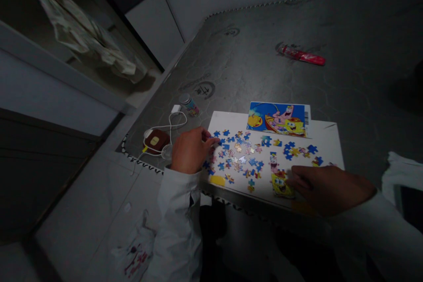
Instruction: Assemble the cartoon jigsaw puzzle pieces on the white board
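Observation:
A white board (325, 141) bears many loose jigsaw puzzle pieces (236, 145), mostly blue, yellow and pink. At its left edge, my left hand (191, 147) has thumb and forefinger closed together, with a bit of a blue puzzle piece at the fingertips. My right hand (333, 187) is curled beside a joined strip of puzzle (280, 180) showing a yellow cartoon face. Its fingertips reach that strip's right side; what they hold, if anything, is hidden. Behind the pieces lies a picture card (279, 119) with pink and yellow cartoon figures.
The board rests on a grey patterned mat (251, 61) with a corded edge. To the left are a small lidded jar (190, 105), a white charger cable (170, 119) and a brown box (157, 142). Farther back lies a red object in clear wrap (307, 57). White cloth (401, 169) lies right.

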### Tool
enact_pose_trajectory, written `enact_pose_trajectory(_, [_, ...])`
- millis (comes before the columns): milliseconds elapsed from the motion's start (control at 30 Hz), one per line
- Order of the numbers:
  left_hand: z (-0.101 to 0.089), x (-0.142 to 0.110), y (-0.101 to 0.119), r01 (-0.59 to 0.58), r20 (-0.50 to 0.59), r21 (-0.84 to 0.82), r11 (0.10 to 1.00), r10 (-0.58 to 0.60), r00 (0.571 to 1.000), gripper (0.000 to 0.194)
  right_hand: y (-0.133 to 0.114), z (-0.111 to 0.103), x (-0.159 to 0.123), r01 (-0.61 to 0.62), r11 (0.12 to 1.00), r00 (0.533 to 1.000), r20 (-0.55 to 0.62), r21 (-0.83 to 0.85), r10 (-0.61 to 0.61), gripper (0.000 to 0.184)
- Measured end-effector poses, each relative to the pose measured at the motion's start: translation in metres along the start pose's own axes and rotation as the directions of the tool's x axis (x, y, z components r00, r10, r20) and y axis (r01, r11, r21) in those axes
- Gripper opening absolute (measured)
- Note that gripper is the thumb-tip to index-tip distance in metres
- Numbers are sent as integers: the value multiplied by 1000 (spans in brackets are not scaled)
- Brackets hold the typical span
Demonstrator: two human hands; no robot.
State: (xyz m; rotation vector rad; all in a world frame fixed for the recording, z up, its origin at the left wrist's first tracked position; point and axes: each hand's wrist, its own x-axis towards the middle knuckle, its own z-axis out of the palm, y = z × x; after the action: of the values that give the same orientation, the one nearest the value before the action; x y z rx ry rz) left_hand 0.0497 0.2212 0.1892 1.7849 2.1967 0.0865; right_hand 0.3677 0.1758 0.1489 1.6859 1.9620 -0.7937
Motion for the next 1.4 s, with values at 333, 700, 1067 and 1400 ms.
enact_pose_trajectory(333, [2, 1, 1, -12, -12, -39, 999, 12, 1000, 22, 1, 3, 3, 22, 1000, 999, -42, 11, -21, 44])
enact_pose_trajectory(700, [1, 0, 6, -83, 41, -32, 996, 84, 996, 19, -4, -2, -1, -15, 999, 1000, 7, -30, 16, 44])
enact_pose_trajectory(1067, [-1, 3, 4, -134, -61, -131, 982, 127, 990, 7, 4, 4, 0, 1, 1000, 998, -65, -8, -1, 43])
enact_pose_trajectory(1400, [4, 3, -3, -189, -118, -147, 971, 172, 978, 8, 15, 14, 6, 64, 997, 993, -104, 44, -59, 46])
